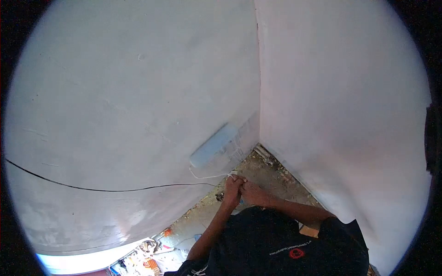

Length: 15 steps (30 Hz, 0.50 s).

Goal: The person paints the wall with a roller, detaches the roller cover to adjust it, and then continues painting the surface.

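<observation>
In the head view, my left hand (232, 189) and my right hand (253, 193) meet close together in front of my chest, near the wall corner. Both have their fingers closed in a pinch. A thin white wire (202, 177) runs to my fingers from the lower end of a pale blue, tube-shaped fixture (214, 145) on the left wall. Along the same wall a thin black cable (115, 190) also leads to my hands. The ends of the wires are hidden by my fingers or too small to make out.
Two pale walls, left (138, 101) and right (340, 101), meet at a corner ahead. Below lies a dirty floor (262, 172) with debris and some pale sticks (264, 154) in the corner. A pile of mixed items (145, 260) is at the lower left.
</observation>
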Available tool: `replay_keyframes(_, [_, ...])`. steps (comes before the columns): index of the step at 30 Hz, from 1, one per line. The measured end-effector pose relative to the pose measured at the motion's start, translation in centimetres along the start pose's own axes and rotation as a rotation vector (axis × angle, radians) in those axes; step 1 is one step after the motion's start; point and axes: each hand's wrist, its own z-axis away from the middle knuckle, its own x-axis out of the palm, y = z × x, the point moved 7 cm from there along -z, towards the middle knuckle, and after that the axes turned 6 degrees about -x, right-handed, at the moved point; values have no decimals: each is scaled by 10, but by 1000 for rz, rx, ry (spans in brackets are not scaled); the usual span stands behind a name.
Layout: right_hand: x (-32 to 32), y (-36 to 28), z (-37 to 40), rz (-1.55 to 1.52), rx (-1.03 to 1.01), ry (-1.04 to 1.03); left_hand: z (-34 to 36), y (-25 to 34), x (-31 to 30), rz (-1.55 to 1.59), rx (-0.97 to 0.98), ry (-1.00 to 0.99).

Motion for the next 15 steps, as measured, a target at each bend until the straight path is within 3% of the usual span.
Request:
replay_keyframes(1, [-28, -15, -5, -164, 89, 60, 5, 9, 5, 11, 27, -15])
replay_keyframes(4, [-31, -11, -4, -256, 315, -129, 20, 39, 32, 83, 144, -97])
replay_keyframes(8, [-48, -11, -4, -289, 124, 98, 15, 29, 33, 19, -14, -70])
replay_keyframes(10, [-29, 13, -1, -235, 121, 41, -13, -6, 10, -23, -41, -59])
replay_keyframes(13, [6, 43, 4, -284, 322, -208, -40, -49, -13, -37, -120, -81])
replay_keyframes(15, [29, 55, 7, -184, 178, 26, -37, -56, -24, -150, -87, -53])
